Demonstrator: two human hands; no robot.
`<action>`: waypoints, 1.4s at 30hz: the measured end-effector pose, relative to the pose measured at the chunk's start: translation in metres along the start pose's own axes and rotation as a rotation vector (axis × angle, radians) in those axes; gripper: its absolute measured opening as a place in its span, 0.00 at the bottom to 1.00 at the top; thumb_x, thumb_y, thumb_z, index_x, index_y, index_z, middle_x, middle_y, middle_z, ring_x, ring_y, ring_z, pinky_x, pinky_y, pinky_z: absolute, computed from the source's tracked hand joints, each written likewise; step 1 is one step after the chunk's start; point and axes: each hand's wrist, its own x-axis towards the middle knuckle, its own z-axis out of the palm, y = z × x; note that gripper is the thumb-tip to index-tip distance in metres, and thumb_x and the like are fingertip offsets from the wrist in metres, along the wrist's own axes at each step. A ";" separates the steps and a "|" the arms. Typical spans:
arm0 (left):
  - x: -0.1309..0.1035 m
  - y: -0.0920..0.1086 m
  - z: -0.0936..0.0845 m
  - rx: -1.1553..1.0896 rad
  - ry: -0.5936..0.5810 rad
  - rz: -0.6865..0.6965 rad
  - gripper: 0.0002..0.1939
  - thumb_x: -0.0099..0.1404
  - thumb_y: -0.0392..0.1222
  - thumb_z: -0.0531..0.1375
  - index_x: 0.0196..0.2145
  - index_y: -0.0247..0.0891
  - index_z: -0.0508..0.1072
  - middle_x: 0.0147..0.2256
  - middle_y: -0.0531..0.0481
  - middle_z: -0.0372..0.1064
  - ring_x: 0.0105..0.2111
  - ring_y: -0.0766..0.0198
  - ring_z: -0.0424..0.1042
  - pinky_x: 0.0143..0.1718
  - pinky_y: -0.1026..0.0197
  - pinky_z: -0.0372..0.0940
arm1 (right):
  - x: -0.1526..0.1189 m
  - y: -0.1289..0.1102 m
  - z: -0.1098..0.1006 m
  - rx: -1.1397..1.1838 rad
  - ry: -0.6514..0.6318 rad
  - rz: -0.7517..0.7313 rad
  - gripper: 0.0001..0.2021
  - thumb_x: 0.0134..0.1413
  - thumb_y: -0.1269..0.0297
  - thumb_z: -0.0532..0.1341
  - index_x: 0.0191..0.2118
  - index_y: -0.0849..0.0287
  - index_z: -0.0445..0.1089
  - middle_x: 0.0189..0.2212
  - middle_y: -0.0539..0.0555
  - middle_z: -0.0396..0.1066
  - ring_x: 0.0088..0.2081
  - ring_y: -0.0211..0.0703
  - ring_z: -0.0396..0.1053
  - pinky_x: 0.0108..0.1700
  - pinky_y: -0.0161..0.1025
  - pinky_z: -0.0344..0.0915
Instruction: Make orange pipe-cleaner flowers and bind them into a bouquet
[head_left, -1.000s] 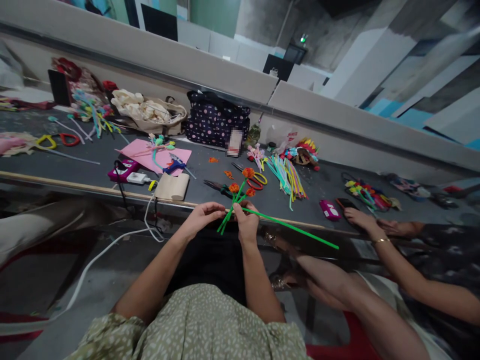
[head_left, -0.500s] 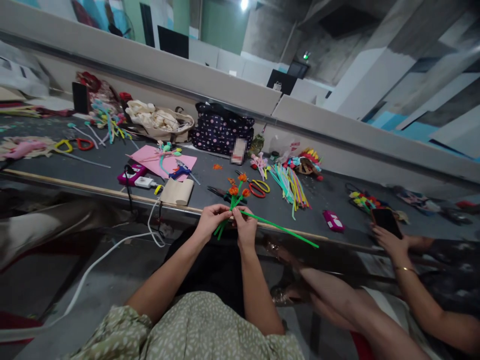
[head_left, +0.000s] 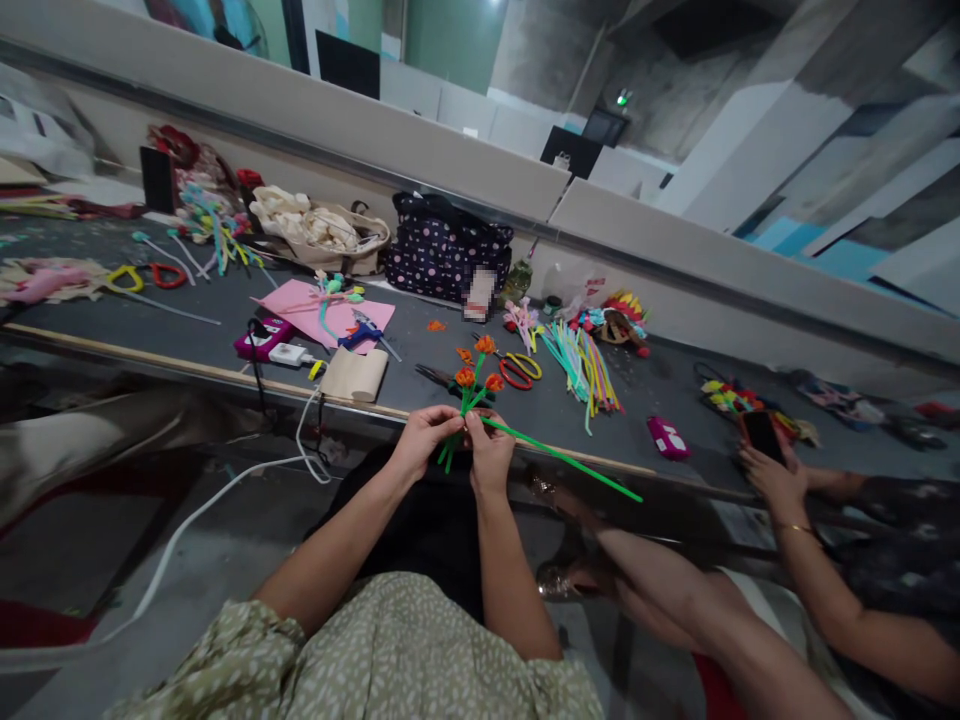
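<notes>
Three orange flowers on green stems (head_left: 478, 374) stand in a small bunch at the table's front edge. My left hand (head_left: 426, 440) pinches the bunch where the stems cross, their lower ends hanging below the fingers. Close beside it, my right hand (head_left: 489, 448) is closed on a long green pipe cleaner (head_left: 574, 461) at the same crossing point; its free end stretches out to the right and slightly down. Behind the flowers lie dark-handled pliers (head_left: 439, 378) and red-and-yellow scissors (head_left: 519, 371).
A beige roll (head_left: 355, 374), pink paper (head_left: 296, 310), a dotted bag (head_left: 448, 249) and colored pipe cleaners (head_left: 581, 365) lie on the table (head_left: 450, 340). At right, a person's hand (head_left: 776, 480) holds a phone. A white cable (head_left: 202, 515) hangs at left.
The flower bunch has become slightly more upright in my hands. The pipe cleaner's free end has shifted a little right and down. The other person's phone has moved slightly left.
</notes>
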 end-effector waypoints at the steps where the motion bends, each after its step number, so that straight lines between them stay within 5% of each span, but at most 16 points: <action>1: 0.000 0.000 -0.001 0.007 -0.007 -0.003 0.13 0.45 0.44 0.71 0.26 0.33 0.76 0.23 0.52 0.72 0.22 0.71 0.66 0.26 0.68 0.60 | 0.000 0.000 -0.001 -0.013 -0.004 -0.001 0.13 0.46 0.57 0.65 0.33 0.62 0.69 0.22 0.47 0.66 0.20 0.31 0.58 0.21 0.30 0.56; 7: 0.003 0.006 -0.010 0.054 -0.031 0.022 0.14 0.49 0.44 0.69 0.32 0.34 0.77 0.27 0.51 0.73 0.24 0.71 0.66 0.28 0.68 0.61 | 0.003 -0.006 -0.011 -0.233 -0.141 -0.121 0.10 0.49 0.58 0.63 0.30 0.61 0.70 0.25 0.49 0.68 0.26 0.35 0.63 0.29 0.32 0.62; 11: 0.008 0.006 -0.013 0.012 -0.039 0.006 0.13 0.45 0.41 0.71 0.25 0.32 0.74 0.22 0.53 0.70 0.22 0.72 0.65 0.26 0.68 0.60 | 0.002 -0.010 -0.012 -0.255 -0.225 -0.111 0.10 0.49 0.58 0.63 0.29 0.61 0.69 0.25 0.49 0.68 0.26 0.36 0.64 0.29 0.32 0.63; 16: 0.011 0.000 -0.015 -0.134 -0.014 -0.078 0.15 0.42 0.40 0.73 0.25 0.31 0.73 0.23 0.52 0.70 0.23 0.70 0.68 0.29 0.66 0.65 | -0.002 -0.003 -0.009 -0.072 -0.187 0.012 0.11 0.47 0.57 0.65 0.30 0.61 0.70 0.23 0.47 0.66 0.23 0.34 0.62 0.27 0.32 0.61; 24: 0.011 -0.007 -0.017 -0.216 -0.003 -0.127 0.15 0.42 0.38 0.72 0.25 0.32 0.72 0.24 0.52 0.71 0.24 0.71 0.69 0.31 0.66 0.66 | -0.010 0.012 -0.004 -0.018 -0.034 0.010 0.13 0.46 0.57 0.65 0.31 0.63 0.72 0.26 0.50 0.71 0.28 0.36 0.66 0.34 0.34 0.65; 33: 0.008 -0.004 -0.014 -0.105 -0.044 -0.053 0.14 0.46 0.42 0.71 0.23 0.32 0.70 0.18 0.56 0.64 0.18 0.75 0.60 0.24 0.68 0.58 | -0.012 0.011 0.002 0.120 -0.067 0.093 0.11 0.47 0.58 0.65 0.31 0.62 0.71 0.25 0.48 0.70 0.24 0.33 0.63 0.29 0.33 0.64; 42: -0.004 0.006 -0.007 0.061 -0.070 0.098 0.13 0.46 0.41 0.71 0.30 0.33 0.77 0.28 0.49 0.74 0.29 0.66 0.69 0.34 0.65 0.62 | -0.013 0.004 0.004 -0.014 0.043 -0.035 0.13 0.47 0.56 0.65 0.28 0.64 0.71 0.24 0.50 0.70 0.26 0.35 0.64 0.32 0.34 0.64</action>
